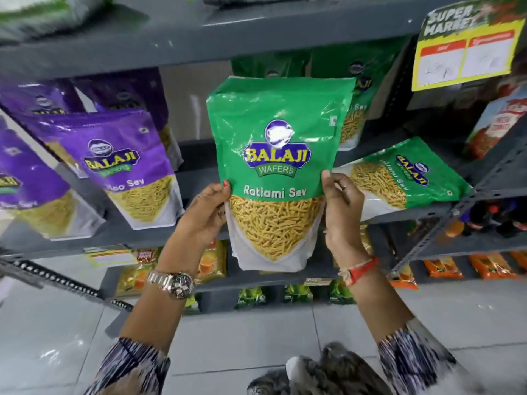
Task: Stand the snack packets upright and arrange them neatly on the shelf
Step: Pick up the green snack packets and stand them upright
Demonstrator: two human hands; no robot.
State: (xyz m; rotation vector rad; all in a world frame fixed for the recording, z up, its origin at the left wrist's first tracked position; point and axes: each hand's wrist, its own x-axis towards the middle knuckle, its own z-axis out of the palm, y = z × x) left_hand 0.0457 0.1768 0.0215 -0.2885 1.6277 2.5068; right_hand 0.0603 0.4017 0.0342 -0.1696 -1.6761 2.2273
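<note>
At the left end of the grey metal shelf [94, 235], three glossy purple plastic sev packets [125, 166] are standing upright, though leaning toward the left rather than sitting square. In the gap at mid-shelf, the left hand [204, 215] is gripping the left edge of a glossy green plastic Ratlami Sev packet [273, 169], thumb pressing on the front face. The packet is hanging upright in the air in front of the shelf's front edge, its base below shelf level — not yet set down. The right hand [340, 220] is clasping the packet's right edge in the same manner. Behind it, a second green packet [352, 109] is standing toward the back of the shelf. At the right end, a third green packet of the same kind [399, 181] is lying on its side, top pointing right.

Judgement: the step in hand is placing the held packet. The next move is calling for lifting its base over the front edge and seating it flat in the open gap, face forward — then the fallen packet at the right end needs standing.
</note>
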